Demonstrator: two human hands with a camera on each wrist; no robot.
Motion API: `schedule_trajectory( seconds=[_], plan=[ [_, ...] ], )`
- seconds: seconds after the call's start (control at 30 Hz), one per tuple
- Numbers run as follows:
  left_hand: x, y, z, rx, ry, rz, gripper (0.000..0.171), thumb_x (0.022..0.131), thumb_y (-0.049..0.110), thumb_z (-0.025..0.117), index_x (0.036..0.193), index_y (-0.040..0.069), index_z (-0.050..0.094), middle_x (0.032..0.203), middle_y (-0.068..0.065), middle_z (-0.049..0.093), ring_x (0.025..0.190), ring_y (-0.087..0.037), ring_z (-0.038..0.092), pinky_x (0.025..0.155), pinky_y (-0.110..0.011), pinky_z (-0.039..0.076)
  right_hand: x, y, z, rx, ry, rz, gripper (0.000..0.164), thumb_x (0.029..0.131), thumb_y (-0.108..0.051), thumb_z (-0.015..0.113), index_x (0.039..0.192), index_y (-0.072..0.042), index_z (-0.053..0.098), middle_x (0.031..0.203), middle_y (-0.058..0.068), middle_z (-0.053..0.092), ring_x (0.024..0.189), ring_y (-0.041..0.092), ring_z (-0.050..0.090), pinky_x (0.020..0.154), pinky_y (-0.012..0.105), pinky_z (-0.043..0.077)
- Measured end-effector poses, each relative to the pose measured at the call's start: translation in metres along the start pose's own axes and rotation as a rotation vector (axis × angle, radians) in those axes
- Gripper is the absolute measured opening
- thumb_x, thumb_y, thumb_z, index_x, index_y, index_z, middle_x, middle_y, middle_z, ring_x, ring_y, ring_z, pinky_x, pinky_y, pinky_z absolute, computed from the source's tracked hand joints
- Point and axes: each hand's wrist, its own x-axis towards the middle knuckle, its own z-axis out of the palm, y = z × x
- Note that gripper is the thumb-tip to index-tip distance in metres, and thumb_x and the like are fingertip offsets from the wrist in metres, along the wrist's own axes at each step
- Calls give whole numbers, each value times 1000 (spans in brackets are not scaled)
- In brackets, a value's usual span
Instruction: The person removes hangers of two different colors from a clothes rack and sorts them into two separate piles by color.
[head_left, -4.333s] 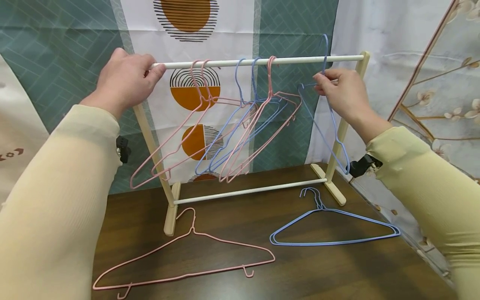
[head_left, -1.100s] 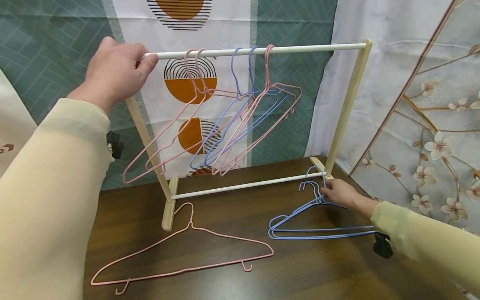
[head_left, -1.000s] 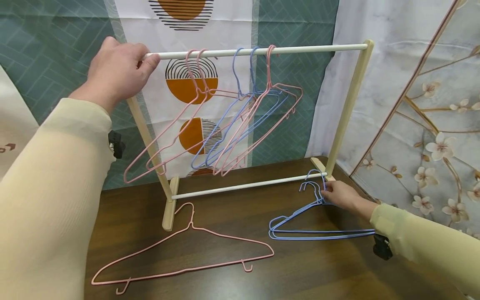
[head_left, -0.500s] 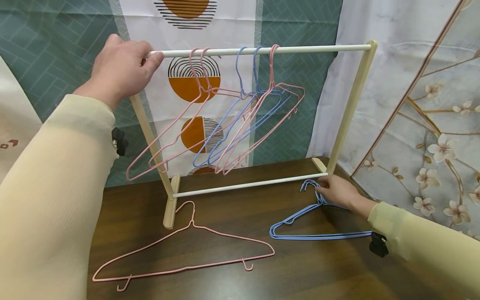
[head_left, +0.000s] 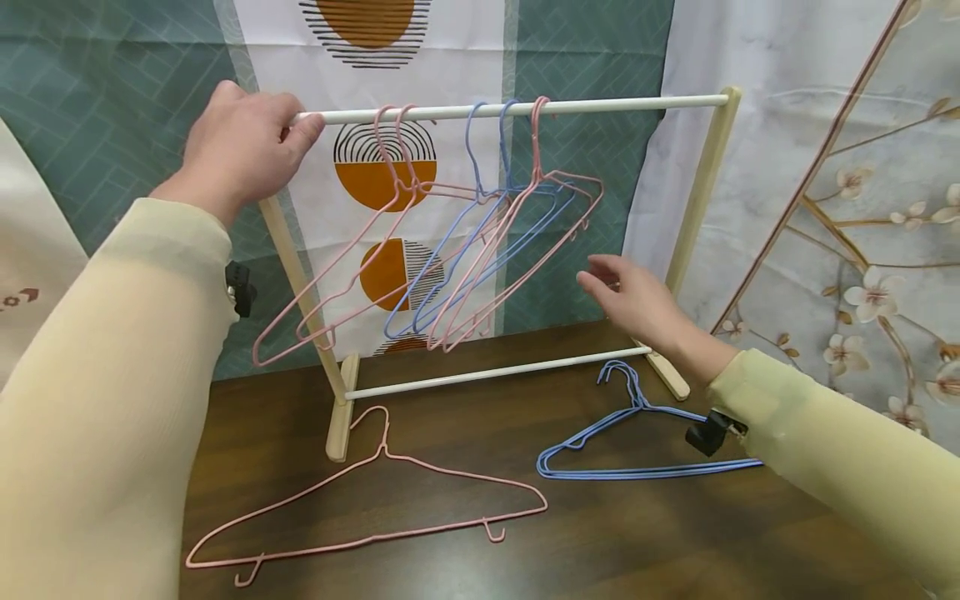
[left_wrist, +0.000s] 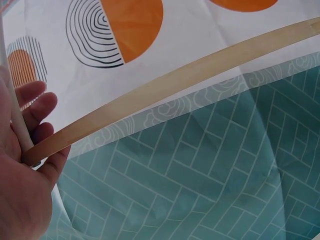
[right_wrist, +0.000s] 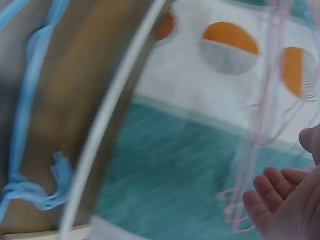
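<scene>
My left hand (head_left: 243, 150) grips the upper left corner of a small clothes rack, at the end of its white top rail (head_left: 600, 106). In the left wrist view, its fingers curl round the rail beside the wooden post (left_wrist: 165, 85). My right hand (head_left: 637, 304) is in mid-air near the right post, fingers relaxed, holding nothing. Below it, several blue hangers (head_left: 637, 475) lie stacked on the table. Pink hangers (head_left: 536, 150) and blue hangers (head_left: 472, 158) hang from the rail. A single pink hanger (head_left: 427, 531) lies flat at the front left.
The rack's white lower bar (head_left: 495, 372) runs just above the brown table (head_left: 465, 450). Its wooden feet stand at both sides. A patterned cloth (head_left: 585, 275) hangs behind, and a flowered panel (head_left: 855, 250) stands on the right.
A blue hanger went from the rail's right end onto the blue stack on the table. My right hand let go of it and rose. The left hand kept its grip.
</scene>
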Motion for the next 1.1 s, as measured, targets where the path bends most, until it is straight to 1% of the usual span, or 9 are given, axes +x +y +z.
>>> schedule_trajectory(
  seconds=[0.13,0.27,0.43,0.57,0.67,0.8,0.87,0.97,1.1],
  plan=[
    [-1,1,0,-8,0,-6,53,119,48,35,112,2,60,95,-20,56,120,-47,37,74,-51,36,15,-29,-6,66,58,-23,65,116,-44,55,164,-1,48,157,22,59,144,39,57,117,57,44],
    [-3,0,0,-8,5,-10,52,119,48,36,110,3,60,95,-20,56,119,-47,37,74,-51,37,28,-52,-5,99,77,-20,65,115,-49,56,163,-5,51,158,16,60,146,34,56,119,54,44],
    [-3,1,0,-7,7,-8,53,119,49,35,109,3,59,95,-20,57,119,-46,38,74,-51,38,45,-75,0,129,87,-4,60,115,-49,56,158,-7,57,153,14,62,143,31,56,118,52,44],
    [-2,2,0,-4,10,-6,52,119,49,35,108,3,59,94,-20,57,119,-46,38,74,-51,38,58,-90,2,141,101,48,61,114,-53,55,153,-6,60,149,13,63,139,31,57,116,50,45],
    [-3,1,0,-1,8,-6,52,119,49,35,105,4,58,93,-19,57,119,-46,39,74,-51,38,66,-98,5,170,97,96,63,113,-56,56,149,-5,63,148,13,63,136,31,58,115,50,46],
    [-4,0,1,-9,6,-5,52,119,49,35,105,4,58,92,-19,56,119,-46,39,74,-50,37,73,-104,9,215,89,126,60,113,-56,56,144,-5,66,147,12,63,134,29,56,114,50,46],
    [-4,0,1,-10,6,-4,52,119,48,35,106,4,59,91,-19,56,118,-46,38,74,-50,36,75,-105,10,238,84,142,59,113,-56,55,142,-5,66,146,13,62,131,29,55,112,50,46],
    [-3,0,1,-6,9,-2,52,119,48,35,108,4,59,91,-19,57,119,-46,38,75,-50,36,78,-107,11,288,82,172,59,114,-55,55,140,-4,65,144,13,61,124,29,58,108,48,47],
    [-2,1,1,-6,10,-2,52,119,48,36,111,3,60,93,-19,58,121,-46,38,76,-51,37,82,-107,10,390,87,207,59,114,-53,56,139,-1,62,153,13,55,118,28,63,109,45,50]
  ],
)
